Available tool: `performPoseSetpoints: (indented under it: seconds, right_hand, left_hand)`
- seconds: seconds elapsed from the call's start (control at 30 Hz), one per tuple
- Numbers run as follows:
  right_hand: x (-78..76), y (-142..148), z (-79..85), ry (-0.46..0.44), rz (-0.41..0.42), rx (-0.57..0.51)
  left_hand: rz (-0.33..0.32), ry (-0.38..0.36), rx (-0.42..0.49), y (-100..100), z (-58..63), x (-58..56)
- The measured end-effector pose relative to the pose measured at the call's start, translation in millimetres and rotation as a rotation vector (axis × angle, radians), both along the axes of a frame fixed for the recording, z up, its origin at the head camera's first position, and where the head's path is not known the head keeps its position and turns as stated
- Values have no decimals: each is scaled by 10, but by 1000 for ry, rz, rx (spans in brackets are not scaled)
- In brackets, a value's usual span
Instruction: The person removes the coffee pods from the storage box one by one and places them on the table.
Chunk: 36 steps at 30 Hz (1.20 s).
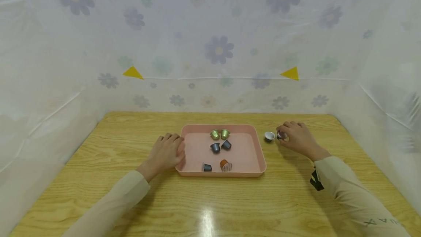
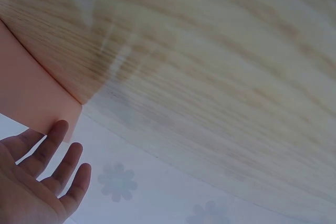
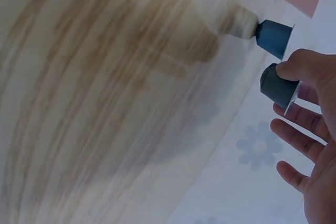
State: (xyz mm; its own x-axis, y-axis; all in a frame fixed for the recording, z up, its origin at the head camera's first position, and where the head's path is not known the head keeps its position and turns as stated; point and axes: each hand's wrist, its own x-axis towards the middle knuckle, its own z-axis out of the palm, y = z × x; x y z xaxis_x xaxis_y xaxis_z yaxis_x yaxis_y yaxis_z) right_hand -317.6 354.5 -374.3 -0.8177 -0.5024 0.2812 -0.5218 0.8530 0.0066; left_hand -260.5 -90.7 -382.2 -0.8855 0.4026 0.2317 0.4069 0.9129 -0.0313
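Note:
Between thumb and fingers, my right hand [image 1: 297, 138] pinches a dark coffee capsule [image 3: 277, 86] by its side, to the right of the pink tray [image 1: 243, 156]. Its silvery rim faces up in the head view. A second dark capsule [image 1: 269, 136] stands lid up on the table between that hand and the tray. At the tray's left wall rests my left hand [image 1: 167, 151], its fingers loosely spread at the rim in the left wrist view. Inside the tray lie two green capsules [image 1: 215, 134], several dark capsules [image 1: 215, 148] and an orange capsule [image 1: 226, 165].
The wooden table [image 1: 210, 200] carries the tray near its middle. A flower-printed white curtain [image 1: 184, 39] closes off the back and both sides. Two yellow triangles [image 1: 133, 72] mark the back curtain.

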Motion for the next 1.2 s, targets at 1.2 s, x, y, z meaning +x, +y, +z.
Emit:
performPoseSetpoints:
  seconds: [1.2]
  right_hand:
    - [7, 28, -82, -72, -40, 48]
  left_hand:
    - [-22, 43, -9, 2, 0, 6]
